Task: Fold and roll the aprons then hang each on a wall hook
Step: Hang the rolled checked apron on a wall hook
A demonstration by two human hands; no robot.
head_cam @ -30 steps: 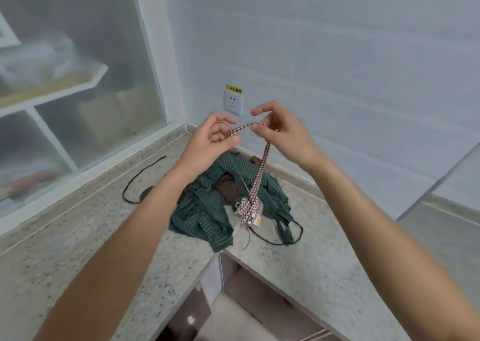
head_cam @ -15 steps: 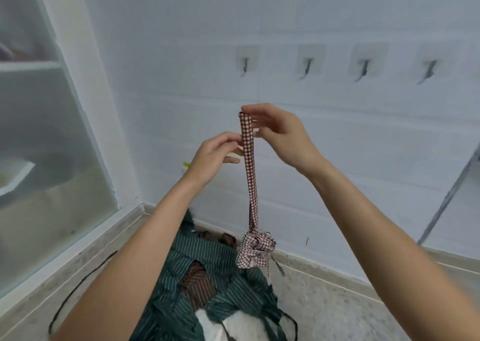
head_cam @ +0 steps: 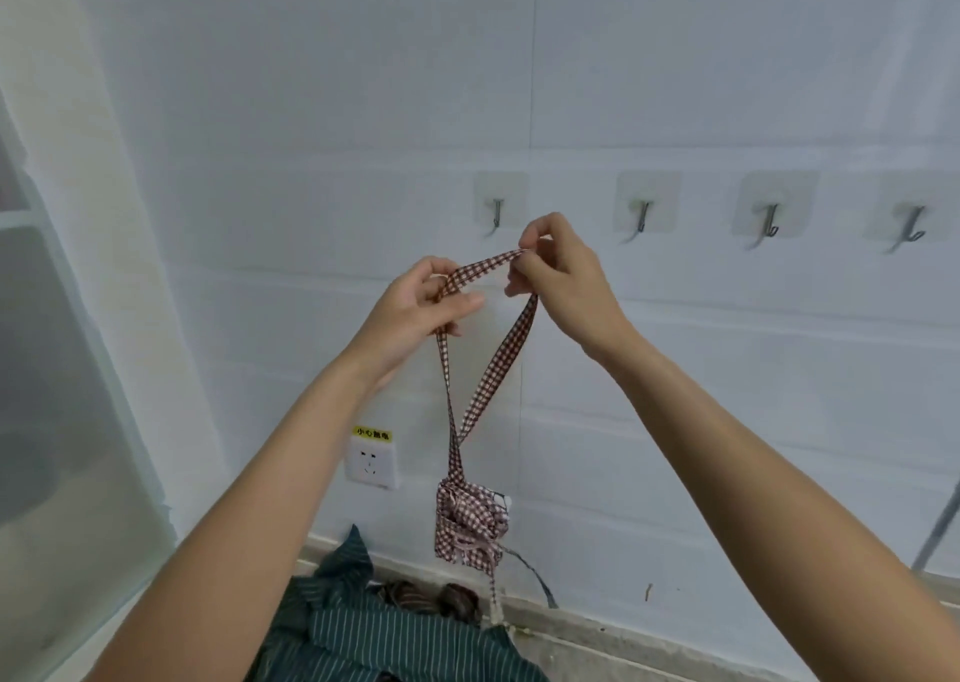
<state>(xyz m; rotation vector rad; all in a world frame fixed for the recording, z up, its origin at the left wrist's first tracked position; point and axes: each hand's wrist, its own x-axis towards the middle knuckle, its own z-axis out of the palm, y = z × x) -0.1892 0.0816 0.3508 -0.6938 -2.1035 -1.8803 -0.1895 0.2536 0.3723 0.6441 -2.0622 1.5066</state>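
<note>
Item: rolled checked apron (head_cam: 470,528), red-and-white gingham, bundled tight and hanging free at lower centre of the frame, clear of the counter and in front of the wall.

Strap: neck loop (head_cam: 485,328) of the same cloth, spread open at frame centre between both hands.

Left hand (head_cam: 421,307): fingers curled round the left side of the loop, thumb pressed over the band.

Right hand (head_cam: 558,271): thumb and fingertips pinching the top of the loop, raised just below the hooks.

Hooks: four metal wall hooks on clear adhesive pads, in a row across the upper right. The leftmost hook (head_cam: 496,212) sits just above the right hand; the other three are bare.

Also present: striped green apron (head_cam: 374,629), crumpled on the counter at bottom centre; wall socket (head_cam: 371,460) with a yellow label, left of the hanging roll.

Risk, as judged: the hook is small and the band is flat, so the loop may slide past the tip and drop the bundle. A swinging roll could loosen. A sharp downward tug might peel the adhesive pad.
</note>
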